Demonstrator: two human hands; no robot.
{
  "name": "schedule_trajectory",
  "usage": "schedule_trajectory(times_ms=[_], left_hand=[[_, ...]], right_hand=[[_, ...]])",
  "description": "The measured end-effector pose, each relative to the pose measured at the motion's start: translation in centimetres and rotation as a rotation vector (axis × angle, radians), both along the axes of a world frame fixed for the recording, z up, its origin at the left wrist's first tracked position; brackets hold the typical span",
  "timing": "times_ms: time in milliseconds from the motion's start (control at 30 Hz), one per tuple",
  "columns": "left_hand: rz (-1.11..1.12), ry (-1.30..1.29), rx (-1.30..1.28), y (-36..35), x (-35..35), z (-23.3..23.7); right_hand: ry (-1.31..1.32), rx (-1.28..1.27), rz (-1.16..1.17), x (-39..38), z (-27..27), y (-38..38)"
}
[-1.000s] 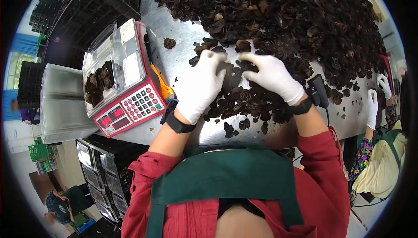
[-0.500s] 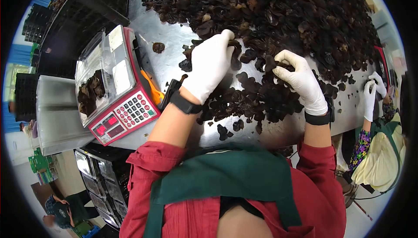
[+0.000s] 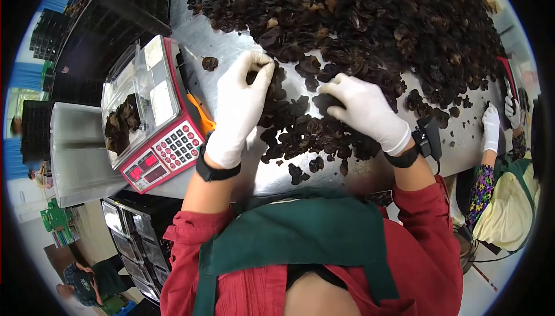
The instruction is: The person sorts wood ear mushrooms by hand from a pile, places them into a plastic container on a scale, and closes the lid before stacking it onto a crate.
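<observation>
Dark brown wood ear mushrooms (image 3: 358, 21) form a large heap across the far side of the metal table (image 3: 272, 180). Several looser pieces (image 3: 315, 134) lie nearer me, between and below my hands. My left hand (image 3: 237, 105), in a white glove, is raised at the left of these pieces with thumb and fingertips pinched together; what they hold, if anything, I cannot make out. My right hand (image 3: 367, 111), also gloved, reaches in over the loose pieces, its thumb and fingers around a dark wood ear mushroom (image 3: 325, 105).
Left of my hands, a red scale (image 3: 167, 154) carries a clear plastic box (image 3: 147, 105) with mushrooms inside. Orange-handled scissors (image 3: 202, 114) lie beside it. Black crates (image 3: 110, 27) stand beyond. At far right are a co-worker's gloved hands (image 3: 491, 125).
My left hand has moved left and toward me, away from the loose pieces. My right hand has moved left and down toward them, its fingers now pointing left.
</observation>
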State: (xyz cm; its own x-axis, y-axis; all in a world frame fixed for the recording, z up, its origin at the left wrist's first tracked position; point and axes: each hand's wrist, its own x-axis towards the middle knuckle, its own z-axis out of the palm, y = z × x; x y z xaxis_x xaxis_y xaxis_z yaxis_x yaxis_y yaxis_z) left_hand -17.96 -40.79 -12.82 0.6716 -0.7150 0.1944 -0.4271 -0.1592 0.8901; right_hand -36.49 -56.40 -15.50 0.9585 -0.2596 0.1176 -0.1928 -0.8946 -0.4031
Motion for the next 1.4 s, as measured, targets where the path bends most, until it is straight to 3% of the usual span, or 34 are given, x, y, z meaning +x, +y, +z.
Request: schedule_trajectory(times_ms=[133, 200, 233, 367, 400, 500, 600, 667, 800, 933, 967, 1000, 1100, 1200, 1267, 1333, 1400], left_hand=[[-0.011, 0.215, -0.035, 3.4, -0.6, 0.1], [0.04, 0.516, -0.049, 5.0, -1.4, 0.9], [0.043, 0.628, -0.096, 5.7, -2.1, 1.9], [0.038, 0.734, -0.117, 9.4, -2.8, 2.4], [-0.043, 0.476, -0.024, 10.5, -2.0, 2.5], [-0.019, 0.497, -0.045, 14.1, -0.8, 5.1], [0.16, -0.086, -0.094, 17.1, 2.2, 8.2], [0.335, -0.338, -0.065, 18.8, 5.6, 9.5], [0.525, -0.251, -0.191, 21.8, 12.8, 8.4], [0.435, -0.402, 0.061, 24.0, 16.3, 6.1], [0.464, -0.443, 0.055, 24.4, 17.2, 4.3], [0.493, -0.484, 0.05, 24.1, 17.2, 4.2], [0.508, -0.397, 0.019, 24.3, 16.7, 4.8], [0.547, -0.327, -0.021, 24.6, 15.9, 5.7], [0.561, -0.18, -0.122, 24.6, 15.7, 5.5], [0.537, -0.155, -0.142, 24.8, 16.1, 5.1], [0.468, -0.494, 0.015, 24.6, 16.3, 4.8]], right_hand=[[0.015, -0.011, 0.064, 1.4, -1.1, 0.9], [0.102, 0.026, 0.039, 1.8, -2.2, 0.3], [-0.006, 0.084, 0.07, 1.8, -2.4, -0.2], [-0.084, 0.216, 0.091, 1.9, -1.1, -1.3], [-0.103, 0.245, 0.079, 2.3, 0.0, -0.9], [-0.143, 0.315, 0.075, 5.5, 4.5, 1.3], [-0.277, 0.309, 0.193, 10.6, 8.3, 4.4], [-0.321, 0.308, 0.284, 14.8, 10.4, 7.1], [-0.458, 0.332, 0.472, 23.2, 11.2, 13.4], [-0.495, 0.186, 0.597, 29.7, 8.0, 19.1], [-0.492, 0.04, 0.591, 31.1, 6.6, 20.3], [-0.305, -0.03, 0.575, 30.9, 7.5, 21.2], [-0.475, 0.031, 0.519, 32.3, 5.9, 22.4], [-0.314, 0.64, 0.424, 32.2, 7.5, 21.8], [-0.228, 0.841, 0.334, 32.6, 7.8, 21.4], [-0.296, 0.894, 0.392, 33.4, 7.0, 21.1], [-0.308, 0.909, 0.387, 33.6, 6.5, 21.4]])
